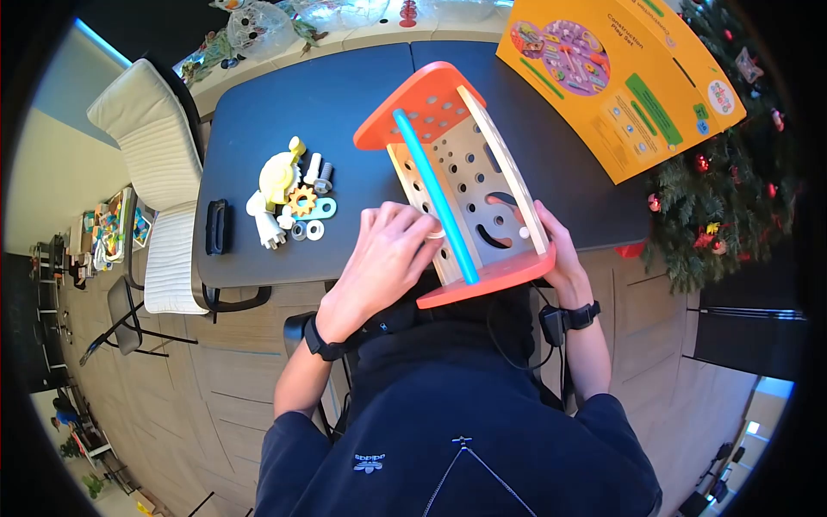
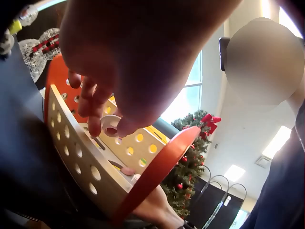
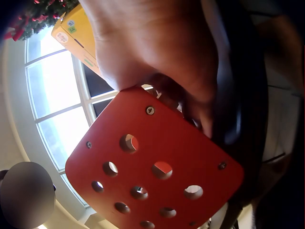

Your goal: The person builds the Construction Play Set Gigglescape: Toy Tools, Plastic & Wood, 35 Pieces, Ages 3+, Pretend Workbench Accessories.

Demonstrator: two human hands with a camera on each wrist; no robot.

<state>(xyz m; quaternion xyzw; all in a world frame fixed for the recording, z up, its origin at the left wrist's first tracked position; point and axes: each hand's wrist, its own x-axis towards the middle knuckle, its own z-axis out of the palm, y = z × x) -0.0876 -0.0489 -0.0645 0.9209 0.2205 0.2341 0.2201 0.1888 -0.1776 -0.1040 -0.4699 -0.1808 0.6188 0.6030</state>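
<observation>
A wooden toy toolbox [image 1: 502, 159] with red end panels [image 1: 487, 283] and a blue handle bar [image 1: 435, 194] is tilted over the table's near edge. Between thumb and fingers, my left hand [image 1: 388, 250] pinches a white ring [image 2: 108, 119] at the box's open side, beside the handle bar. My right hand [image 1: 564, 254] grips the box's right side near the lower red end, its fingertips showing through a slot. Close to those fingers, a white peg end [image 1: 524, 232] pokes out of a hole. In the right wrist view, a red end panel [image 3: 143, 162] hides most of the box.
Left on the dark table [image 1: 258, 112] lie a yellow toy piece [image 1: 279, 177], an orange gear [image 1: 302, 202], a teal wrench-like piece [image 1: 324, 208], bolts and rings. A black tray [image 1: 218, 227] lies farther left. A yellow box [image 1: 629, 86] stands back right, beside a decorated tree [image 1: 715, 215].
</observation>
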